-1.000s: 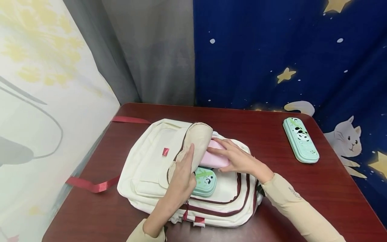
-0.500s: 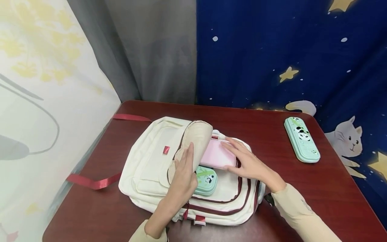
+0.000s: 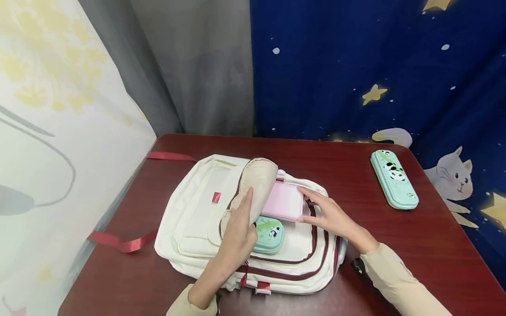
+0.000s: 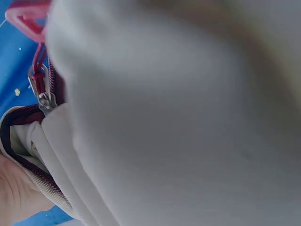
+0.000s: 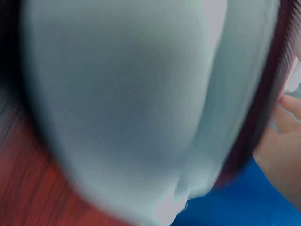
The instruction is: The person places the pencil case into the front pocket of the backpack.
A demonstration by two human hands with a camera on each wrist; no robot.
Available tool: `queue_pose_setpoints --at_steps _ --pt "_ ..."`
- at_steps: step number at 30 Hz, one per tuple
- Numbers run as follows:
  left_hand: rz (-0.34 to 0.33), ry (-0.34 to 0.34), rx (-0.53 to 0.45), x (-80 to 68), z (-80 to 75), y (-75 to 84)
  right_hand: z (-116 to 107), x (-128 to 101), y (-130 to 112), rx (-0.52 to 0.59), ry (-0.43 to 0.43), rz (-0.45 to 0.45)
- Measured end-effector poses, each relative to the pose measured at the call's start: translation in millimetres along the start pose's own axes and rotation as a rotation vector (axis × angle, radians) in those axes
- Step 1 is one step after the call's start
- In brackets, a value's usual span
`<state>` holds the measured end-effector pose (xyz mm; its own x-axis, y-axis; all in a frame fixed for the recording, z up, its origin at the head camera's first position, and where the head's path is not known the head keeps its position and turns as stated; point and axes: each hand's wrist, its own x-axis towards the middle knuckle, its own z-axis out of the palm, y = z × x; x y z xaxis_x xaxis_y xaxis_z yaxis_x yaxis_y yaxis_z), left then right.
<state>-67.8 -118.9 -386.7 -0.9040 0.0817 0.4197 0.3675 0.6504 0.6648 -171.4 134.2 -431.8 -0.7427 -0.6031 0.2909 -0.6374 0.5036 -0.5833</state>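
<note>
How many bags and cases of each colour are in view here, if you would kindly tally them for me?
Cream backpack: 1
Pink case: 1
Mint-green panda cases: 2
Total: 4

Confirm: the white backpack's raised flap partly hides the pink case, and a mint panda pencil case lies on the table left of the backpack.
Wrong side: the head view shows that mint panda pencil case on the table right of the backpack. The rest stands.
</note>
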Motion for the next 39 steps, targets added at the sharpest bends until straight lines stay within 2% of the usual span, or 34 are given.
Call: queue_pose_setpoints --at_steps 6,18,26,32,39 --pt "0.011 -0.010 -0.013 -0.2 -1.3 -0.2 14 18 -6 0.054 0.004 -0.036" --pt "-0.006 -0.027 -0.012 0.1 -4.5 -0.4 26 30 -8 0.003 0.058 -0.087" --pt "-0.036 -0.057 0.003 -5.1 -4.8 -3.6 29 31 -14 -0.070 0.027 -0.016" --pt "-0.028 -0.081 0.050 -10.4 -1.6 -7.2 22 21 -13 -0.011 -0.008 0.030" --pt "-0.008 -0.074 0.078 -12.1 4.8 -6.1 23 25 -2 -0.007 0.041 -0.003"
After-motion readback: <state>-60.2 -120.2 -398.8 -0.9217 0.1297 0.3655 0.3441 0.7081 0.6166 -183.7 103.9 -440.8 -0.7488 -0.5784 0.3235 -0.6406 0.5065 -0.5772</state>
